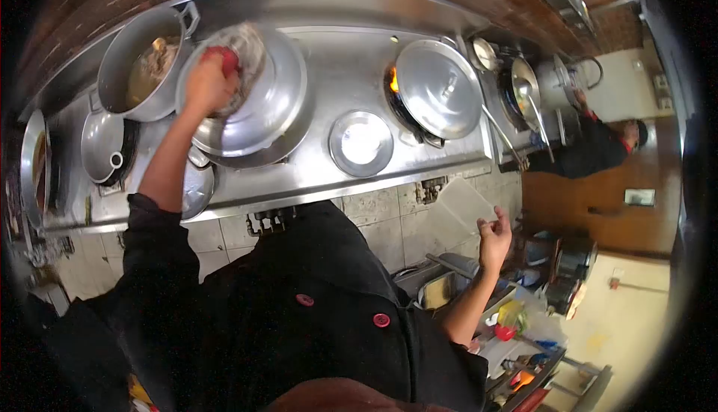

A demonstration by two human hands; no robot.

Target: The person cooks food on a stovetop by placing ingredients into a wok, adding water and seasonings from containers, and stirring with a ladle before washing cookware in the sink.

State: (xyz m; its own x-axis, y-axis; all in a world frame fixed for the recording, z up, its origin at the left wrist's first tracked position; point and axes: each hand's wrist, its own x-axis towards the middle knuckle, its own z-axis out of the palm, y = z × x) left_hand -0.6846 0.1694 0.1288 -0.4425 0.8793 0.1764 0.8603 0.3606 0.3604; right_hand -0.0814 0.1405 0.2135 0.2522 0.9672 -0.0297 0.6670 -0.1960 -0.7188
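Note:
My left hand (209, 86) is closed on a red object (226, 56), whose kind is smeared by motion. A blurred, roundish, see-through shape (250, 60) surrounds it. Both are over the large domed metal lid (273, 105) that covers a wide pot on the stove; whether they touch it I cannot tell. Off to the right, past the counter's front edge, my right hand (493, 243) pinches a translucent rectangular plastic lid (462, 204) by its corner. Between the two hands, on the steel top, sits a small round metal dish (361, 144).
A deep pot of food (138, 68) stands at the back left, near a smaller pan (103, 146). Flame shows beside another lidded pan (441, 86). A co-worker in black (598, 146) is at the far right. Behind my right arm is a cluttered shelf (516, 352).

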